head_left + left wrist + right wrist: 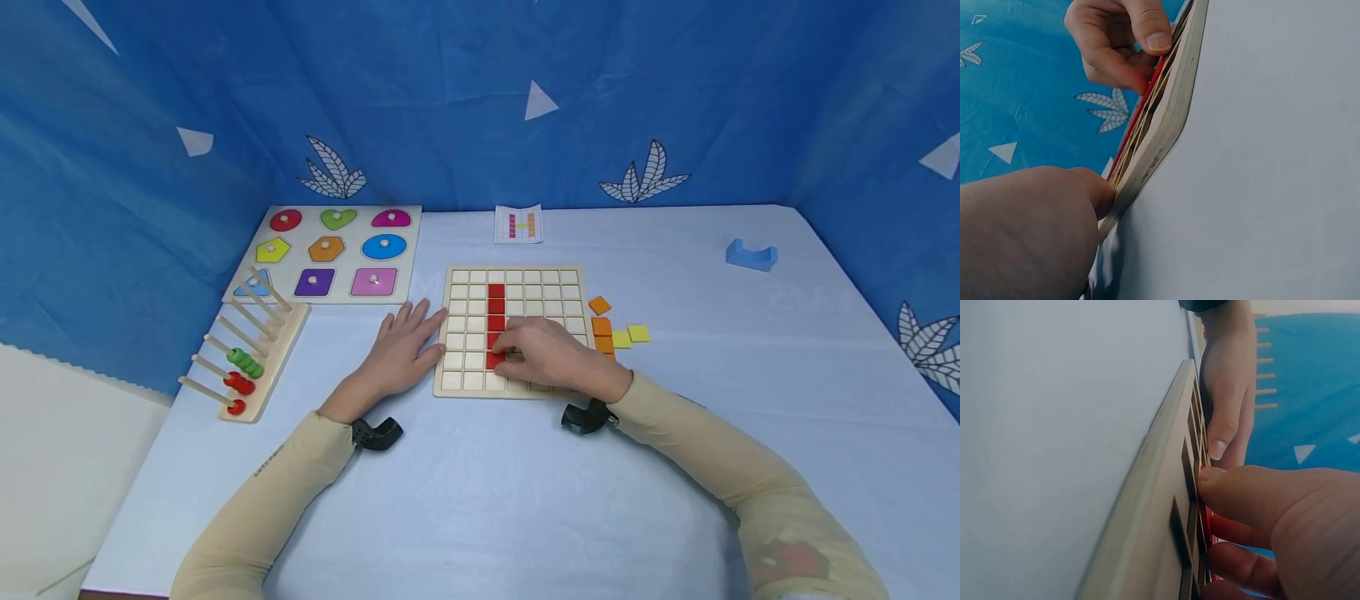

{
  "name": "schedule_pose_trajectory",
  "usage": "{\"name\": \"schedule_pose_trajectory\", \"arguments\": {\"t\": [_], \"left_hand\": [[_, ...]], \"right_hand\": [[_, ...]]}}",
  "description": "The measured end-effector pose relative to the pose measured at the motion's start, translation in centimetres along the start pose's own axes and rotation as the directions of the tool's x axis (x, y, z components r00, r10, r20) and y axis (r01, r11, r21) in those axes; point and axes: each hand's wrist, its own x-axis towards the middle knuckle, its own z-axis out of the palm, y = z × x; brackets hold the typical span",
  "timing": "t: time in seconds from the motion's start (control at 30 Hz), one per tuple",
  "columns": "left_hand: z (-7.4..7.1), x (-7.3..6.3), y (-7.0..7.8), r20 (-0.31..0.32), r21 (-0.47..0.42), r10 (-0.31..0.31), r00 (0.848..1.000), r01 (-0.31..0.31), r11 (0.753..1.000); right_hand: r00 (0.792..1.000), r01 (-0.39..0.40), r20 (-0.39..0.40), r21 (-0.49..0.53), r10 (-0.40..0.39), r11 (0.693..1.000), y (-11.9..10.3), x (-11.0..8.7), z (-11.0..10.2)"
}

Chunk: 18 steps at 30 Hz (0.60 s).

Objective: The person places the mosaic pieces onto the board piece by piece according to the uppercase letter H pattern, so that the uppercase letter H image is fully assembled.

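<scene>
A wooden grid board point(457, 385) lies flat on the table, with a column of several red square tiles point(496, 307) set in its cells. My right hand point(546, 352) is over the board, and its thumb and fingers pinch the lowest red tile point(493, 361). In the right wrist view that thumb point(1241, 494) meets the board's surface beside red. My left hand point(405, 350) lies with its fingers spread, touching the board's left edge. In the left wrist view its thumb point(1094, 190) rests against the board's side.
Orange tiles point(602, 326) and yellow tiles point(638, 333) lie right of the board. A pattern card point(527, 236) sits behind it. At left are a shape puzzle point(352, 239) and a peg rack with beads point(281, 354). A blue block point(752, 257) stands far right.
</scene>
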Motion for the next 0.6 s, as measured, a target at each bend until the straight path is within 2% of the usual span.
{"name": "schedule_pose_trajectory", "arguments": {"t": [0.33,0.6], "left_hand": [[-0.1,0.0,0.1,0.004,0.007,-0.009,1.000,0.009,1.000],[-0.1,-0.1,0.2,0.008,0.011,-0.012,1.000,0.012,1.000]], "right_hand": [[1.000,0.004,0.006,0.002,-0.004,1.000,0.0,-0.1,-0.2],[1.000,0.008,0.008,0.032,-0.008,0.999,0.7,-1.1,-1.0]]}}
